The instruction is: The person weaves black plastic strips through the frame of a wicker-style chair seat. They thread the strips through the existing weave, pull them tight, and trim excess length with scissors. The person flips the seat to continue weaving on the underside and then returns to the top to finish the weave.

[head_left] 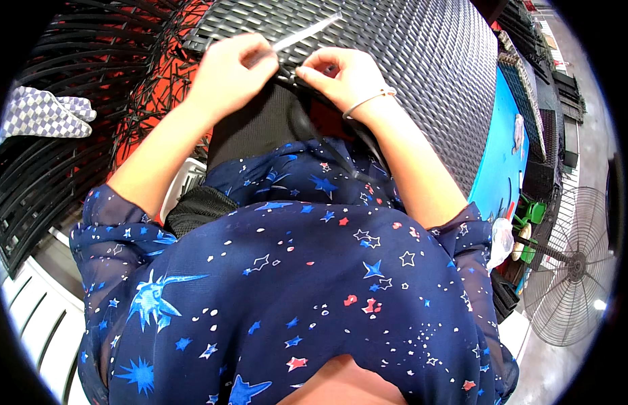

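A dark grey woven wicker panel [422, 94] lies in front of me, its near edge close to my lap. My left hand [234, 73] is at that edge, fingers closed round a thin, flat, pale blade-like tool [307, 32] that points up and to the right over the weave. Just to its right, my right hand [347, 79] has thumb and forefinger drawn together at the panel's edge. They appear to pinch a black weaving strip, though its end is mostly hidden by the fingers.
Long black strips [50, 162] fan out at the left, with a checkered cloth [47, 113] over them. Short black offcuts lie on a red surface [167, 88]. At the right are a blue tabletop [506, 128] and a standing fan [576, 266].
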Demonstrator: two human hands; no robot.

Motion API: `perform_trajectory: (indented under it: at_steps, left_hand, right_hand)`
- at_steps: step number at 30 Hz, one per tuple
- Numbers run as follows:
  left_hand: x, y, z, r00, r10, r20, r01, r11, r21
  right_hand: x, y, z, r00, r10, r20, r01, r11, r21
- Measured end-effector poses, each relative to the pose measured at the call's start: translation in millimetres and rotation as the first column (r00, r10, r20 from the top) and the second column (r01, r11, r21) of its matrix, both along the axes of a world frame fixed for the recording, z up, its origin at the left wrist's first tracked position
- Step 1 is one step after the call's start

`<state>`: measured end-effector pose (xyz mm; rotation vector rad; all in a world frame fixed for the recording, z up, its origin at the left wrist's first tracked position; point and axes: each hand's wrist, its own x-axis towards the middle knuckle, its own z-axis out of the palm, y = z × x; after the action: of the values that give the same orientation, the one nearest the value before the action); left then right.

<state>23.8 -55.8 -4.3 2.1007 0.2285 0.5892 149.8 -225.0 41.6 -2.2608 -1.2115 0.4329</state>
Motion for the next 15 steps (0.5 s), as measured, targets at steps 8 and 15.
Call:
perform_trajectory:
  at_steps: [8,15]
  left_hand:
    - [-17.5,49.1,52.3,0.999,0.032,0.008,-0.029,0.956,-0.291]
    - [-43.5,74.7,51.2,0.933,0.005,-0.359,0.072,0.977,0.201]
  right_hand:
    - [-3.7,28.6,-1.6,0.840,0.211,-0.500,-0.085,0.961,0.263]
    - [2.3,7.6,-9.4,0.714,-0.042,-0.699,0.258,0.943,0.208]
